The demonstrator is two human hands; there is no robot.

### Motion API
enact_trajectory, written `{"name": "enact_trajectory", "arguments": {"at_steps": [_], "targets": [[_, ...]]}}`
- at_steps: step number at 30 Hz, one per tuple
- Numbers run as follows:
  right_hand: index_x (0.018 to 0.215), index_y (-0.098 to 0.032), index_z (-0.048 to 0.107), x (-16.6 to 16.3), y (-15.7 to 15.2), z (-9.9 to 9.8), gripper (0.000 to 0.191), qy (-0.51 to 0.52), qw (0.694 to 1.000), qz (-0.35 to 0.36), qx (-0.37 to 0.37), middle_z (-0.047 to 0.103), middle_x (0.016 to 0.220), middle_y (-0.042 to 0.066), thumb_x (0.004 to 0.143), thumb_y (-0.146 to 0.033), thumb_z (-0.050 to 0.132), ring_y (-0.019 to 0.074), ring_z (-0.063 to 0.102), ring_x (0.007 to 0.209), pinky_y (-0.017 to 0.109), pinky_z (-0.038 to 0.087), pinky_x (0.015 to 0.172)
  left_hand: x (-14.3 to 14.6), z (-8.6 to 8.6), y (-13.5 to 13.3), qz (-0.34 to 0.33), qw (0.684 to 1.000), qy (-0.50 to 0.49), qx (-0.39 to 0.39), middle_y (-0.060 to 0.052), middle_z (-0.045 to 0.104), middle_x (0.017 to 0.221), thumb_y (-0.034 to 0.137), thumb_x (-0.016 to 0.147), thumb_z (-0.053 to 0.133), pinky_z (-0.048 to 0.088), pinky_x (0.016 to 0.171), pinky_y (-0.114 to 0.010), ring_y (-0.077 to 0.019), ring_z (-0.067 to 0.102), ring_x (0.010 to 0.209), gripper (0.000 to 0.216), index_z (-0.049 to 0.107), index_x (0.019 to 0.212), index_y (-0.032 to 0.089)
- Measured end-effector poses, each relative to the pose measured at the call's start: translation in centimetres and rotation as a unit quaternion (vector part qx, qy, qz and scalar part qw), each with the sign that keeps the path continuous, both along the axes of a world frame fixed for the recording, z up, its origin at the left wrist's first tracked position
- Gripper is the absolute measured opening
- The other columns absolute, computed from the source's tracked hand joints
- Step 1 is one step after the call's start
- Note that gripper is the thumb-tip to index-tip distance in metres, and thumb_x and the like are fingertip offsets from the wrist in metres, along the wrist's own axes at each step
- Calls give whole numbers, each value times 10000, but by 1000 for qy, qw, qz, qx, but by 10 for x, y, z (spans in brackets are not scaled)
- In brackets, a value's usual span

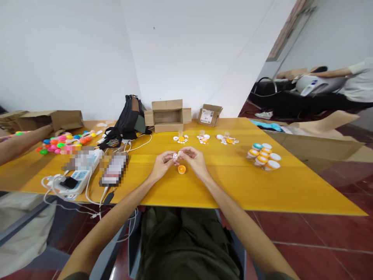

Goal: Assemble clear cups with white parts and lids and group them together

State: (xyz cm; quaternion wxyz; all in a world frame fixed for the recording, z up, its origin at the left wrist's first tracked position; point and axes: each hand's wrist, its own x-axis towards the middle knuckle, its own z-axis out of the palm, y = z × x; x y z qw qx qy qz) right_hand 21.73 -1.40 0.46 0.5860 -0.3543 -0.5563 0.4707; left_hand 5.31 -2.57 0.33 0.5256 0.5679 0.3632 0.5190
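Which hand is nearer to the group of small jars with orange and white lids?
Right. The right hand is at the table's middle, on the jars' side; the left hand is beside it, farther away.

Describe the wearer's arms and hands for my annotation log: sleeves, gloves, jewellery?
Both forearms are bare to the frame's lower edge, with no sleeves showing. The left hand and right hand wear no gloves; no rings, watch or wristbands are visible.
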Motion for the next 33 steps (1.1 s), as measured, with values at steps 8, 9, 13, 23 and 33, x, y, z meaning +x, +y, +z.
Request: {"name": "enact_trajectory", "arguments": {"at_steps": [8,9,13,23,33], "targets": [[767,-235,719,-5,0,-3,231,-72,996,1,51,739,744,9,735,-458,771,190,666,722,316,526,679,0,-2,-1,19,1000,-16,-11,-79,818,891,445,579,931,640,796,-374,-231,776,762,488,752,936,165],[765,-236,726,-5,0,-3,212,-85,995,-6,57,738,740,6,744,-444,764,186,660,717,308,511,665,0,-2,-1,20,1000,-16,-11,-80,819,898,425,569,938,640,816,-380,-233,778,784,495,755,947,165],[768,-240,737,-7,0,-4,182,-97,992,-14,77,721,753,10,770,-422,741,184,642,709,311,503,661,-1,-4,0,19,1000,-16,-17,-76,814,879,372,572,934,635,847,-384,-224,776,789,473,759,958,161],[783,-241,741,-7,2,-9,163,-104,988,-33,113,694,835,28,790,-404,727,184,641,722,321,536,669,1,-1,-2,4,1000,-19,-18,-83,813,891,369,606,917,634,862,-406,-237,777,801,440,767,963,161],[781,-247,715,-7,1,-8,133,-127,982,-48,128,718,830,32,831,-363,671,205,670,775,325,545,688,3,-1,-2,-1,999,-29,-14,-68,812,851,395,591,926,645,825,-384,-228,775,767,434,770,927,169]]}}
